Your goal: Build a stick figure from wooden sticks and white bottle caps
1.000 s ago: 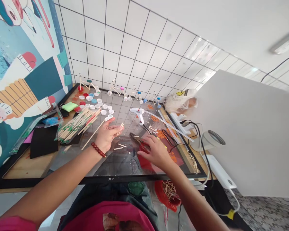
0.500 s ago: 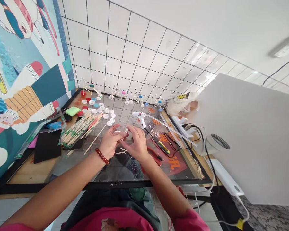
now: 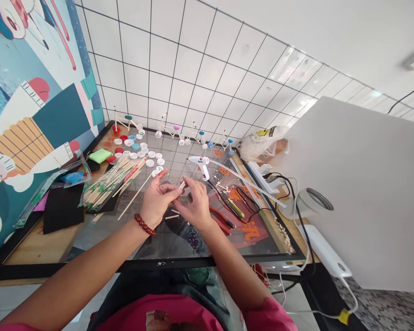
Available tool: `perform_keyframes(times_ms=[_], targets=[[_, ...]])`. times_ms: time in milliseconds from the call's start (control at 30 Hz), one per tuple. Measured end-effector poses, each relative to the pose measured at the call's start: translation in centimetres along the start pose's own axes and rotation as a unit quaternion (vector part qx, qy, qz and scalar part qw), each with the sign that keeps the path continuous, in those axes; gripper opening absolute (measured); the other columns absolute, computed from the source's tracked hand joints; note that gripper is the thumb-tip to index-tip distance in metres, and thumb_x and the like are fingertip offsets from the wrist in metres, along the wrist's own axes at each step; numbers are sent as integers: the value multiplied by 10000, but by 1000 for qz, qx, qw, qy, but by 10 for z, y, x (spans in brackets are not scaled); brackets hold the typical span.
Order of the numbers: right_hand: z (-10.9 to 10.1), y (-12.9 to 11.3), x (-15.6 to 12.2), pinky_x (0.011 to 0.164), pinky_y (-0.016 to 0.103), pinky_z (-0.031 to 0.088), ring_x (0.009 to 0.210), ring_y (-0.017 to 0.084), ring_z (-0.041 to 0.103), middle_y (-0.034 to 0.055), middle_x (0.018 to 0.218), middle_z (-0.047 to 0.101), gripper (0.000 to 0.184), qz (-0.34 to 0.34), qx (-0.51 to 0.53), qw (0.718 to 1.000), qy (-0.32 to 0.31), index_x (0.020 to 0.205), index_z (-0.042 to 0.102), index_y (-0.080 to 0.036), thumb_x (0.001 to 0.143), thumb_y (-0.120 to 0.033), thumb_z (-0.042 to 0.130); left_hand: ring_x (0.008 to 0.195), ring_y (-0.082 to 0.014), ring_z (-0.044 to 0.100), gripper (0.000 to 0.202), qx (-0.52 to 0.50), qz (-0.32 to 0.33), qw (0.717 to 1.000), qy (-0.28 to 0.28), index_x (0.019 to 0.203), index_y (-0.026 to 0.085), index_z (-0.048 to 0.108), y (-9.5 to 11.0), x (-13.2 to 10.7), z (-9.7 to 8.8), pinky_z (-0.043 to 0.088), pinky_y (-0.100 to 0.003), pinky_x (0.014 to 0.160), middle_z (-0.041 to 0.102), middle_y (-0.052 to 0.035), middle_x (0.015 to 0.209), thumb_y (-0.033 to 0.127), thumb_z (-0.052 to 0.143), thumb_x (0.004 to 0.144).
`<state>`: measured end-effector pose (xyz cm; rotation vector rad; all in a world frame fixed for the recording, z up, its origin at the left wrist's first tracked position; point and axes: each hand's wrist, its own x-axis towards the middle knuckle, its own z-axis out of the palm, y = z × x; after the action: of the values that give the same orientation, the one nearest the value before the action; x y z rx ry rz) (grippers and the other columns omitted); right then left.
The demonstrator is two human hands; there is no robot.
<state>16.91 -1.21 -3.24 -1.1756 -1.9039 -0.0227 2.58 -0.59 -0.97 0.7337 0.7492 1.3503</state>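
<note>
Over the middle of the glass-topped table, my left hand [image 3: 158,201] and my right hand [image 3: 195,202] meet, both closed on short pale wooden sticks [image 3: 182,185]. The stick tips poke up between thumbs and fingers; their lower parts are hidden. My left index finger stretches away from the pinch. A couple of cut stick pieces [image 3: 172,217] lie on the glass just below my hands. Beyond my right hand, a white hot glue gun [image 3: 200,164] rests on its side, a clear glue stick [image 3: 241,178] running out from its back.
Bottle caps [image 3: 135,147] and a bundle of wooden chopsticks [image 3: 106,184] lie at left. Small stick-and-cap models [image 3: 172,131] line the back edge. On the right are red-handled pliers [image 3: 222,220], a yellow-green utility knife [image 3: 236,208], black cable and a power strip [image 3: 264,177].
The view has shifted slightly. The short sticks now show more clearly between my fingertips, and my left index finger is more raised. The things on the table stay put.
</note>
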Motion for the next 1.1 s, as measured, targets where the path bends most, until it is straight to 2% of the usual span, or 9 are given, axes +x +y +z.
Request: perform_keyframes(times_ms=[100, 233, 367, 467, 700, 833, 933, 1033, 1100], targets=[[-7, 2, 1, 1001, 451, 529, 1099, 274, 668, 129, 1216, 699, 730, 11, 109, 994, -15, 1436, 508, -211, 816, -478, 784, 680, -170, 718, 1066, 15, 4, 1000, -2, 1447, 135, 409, 2, 0, -1, 560, -309, 770, 748, 22, 668, 246, 957, 540], [-14, 4, 3, 907, 389, 575, 996, 219, 675, 80, 1064, 703, 423, 62, 232, 971, 9, 1265, 653, -230, 935, -495, 657, 698, -174, 730, 1066, 57, 28, 998, -12, 1482, 141, 405, 5, 0, -1, 562, -297, 769, 759, 12, 693, 237, 948, 570], [-15, 3, 5, 810, 359, 583, 841, 191, 670, 47, 895, 712, 238, 103, 254, 961, 25, 990, 756, -241, 932, -457, 675, 709, -172, 727, 1041, 133, 59, 989, -36, 1501, 156, 425, 5, -2, -1, 548, -257, 727, 764, 1, 721, 209, 941, 598], [-16, 2, 5, 791, 362, 583, 784, 191, 678, 37, 799, 722, 225, 118, 274, 954, 28, 831, 757, -235, 922, -431, 696, 739, -168, 726, 975, 160, 85, 982, -47, 1495, 157, 450, 2, -4, -2, 559, -263, 773, 769, -7, 745, 209, 917, 641], [-13, 4, 6, 815, 360, 581, 805, 197, 703, 36, 811, 741, 238, 144, 291, 945, 22, 805, 736, -234, 913, -442, 692, 790, -176, 741, 899, 206, 118, 970, -55, 1497, 176, 459, -3, -5, -5, 574, -284, 810, 800, -29, 817, 237, 874, 701], [-39, 17, -4, 804, 342, 573, 839, 191, 695, 40, 923, 736, 209, 141, 195, 971, -7, 981, 705, -224, 908, -420, 694, 751, -178, 746, 968, 183, 93, 978, -34, 1519, 144, 410, 0, -1, -4, 583, -302, 806, 791, -24, 773, 253, 890, 686], [-77, 34, -28, 808, 359, 544, 864, 216, 660, 45, 909, 692, 205, 116, 12, 989, -86, 868, 654, -214, 883, -400, 739, 734, -190, 757, 996, 130, 68, 989, -15, 1504, 149, 417, 3, 3, -5, 595, -327, 804, 783, -14, 756, 261, 919, 651], [-105, 49, -55, 764, 371, 532, 875, 246, 650, 73, 962, 674, 275, 110, -128, 969, -178, 870, 634, -204, 830, -417, 804, 695, -189, 752, 1006, 83, 40, 996, 2, 1469, 138, 442, 4, 5, -5, 599, -324, 755, 776, -9, 729, 245, 941, 603], [-110, 53, -68, 762, 366, 532, 887, 249, 653, 77, 986, 666, 310, 108, -169, 954, -223, 894, 636, -204, 806, -432, 826, 662, -177, 736, 991, 64, 28, 998, 12, 1437, 126, 465, 4, 6, -5, 593, -312, 719, 771, -6, 709, 234, 947, 578]])
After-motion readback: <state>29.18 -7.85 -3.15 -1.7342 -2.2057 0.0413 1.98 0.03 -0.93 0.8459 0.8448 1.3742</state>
